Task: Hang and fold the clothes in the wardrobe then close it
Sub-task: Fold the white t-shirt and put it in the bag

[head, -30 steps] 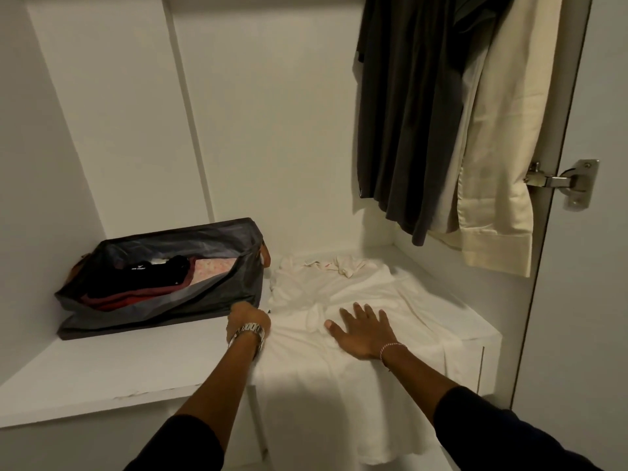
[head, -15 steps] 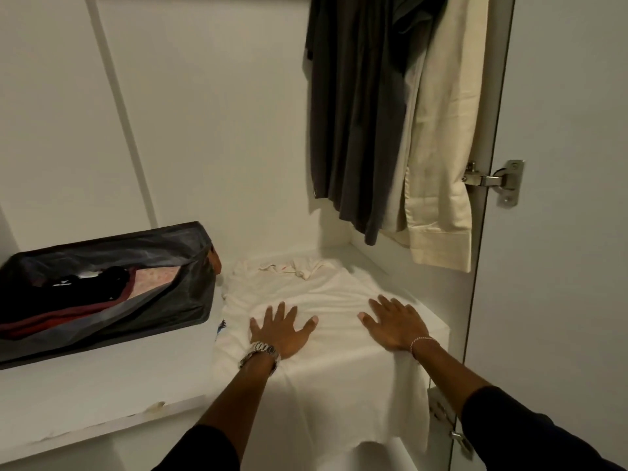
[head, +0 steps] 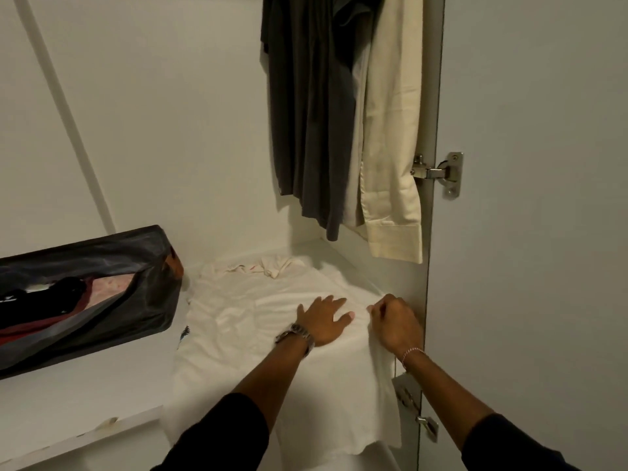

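The wardrobe door (head: 543, 232) stands open to the right of both hands, its flat white face filling that side, with a metal hinge (head: 441, 173) fixed to its edge above the right hand. The white shelf (head: 85, 385) runs left from the hands and carries everything below the hanging clothes. Above and beyond the fingers, a dark grey garment (head: 306, 113) hangs from out of view, and just to its right, touching it, hangs a cream shirt (head: 390, 130) whose cuff ends a little above the right hand. A white shirt (head: 255, 321) lies spread flat on the shelf under both hands, collar at the far end and lower hem draped over the shelf's front edge. Left of the hands sits a dark storage bag (head: 102, 294), open at the top, with black, red and pale pink fabric inside; it lies just beside the white shirt's left edge.

The left hand (head: 324, 322) rests palm down on the white shirt, fingers straight and spread. A metal watch (head: 297, 336) circles its wrist. The right hand (head: 396, 322) sits just right of it, fingers curled and pinching the shirt's right edge. A thin bracelet (head: 413, 353) rings that wrist.
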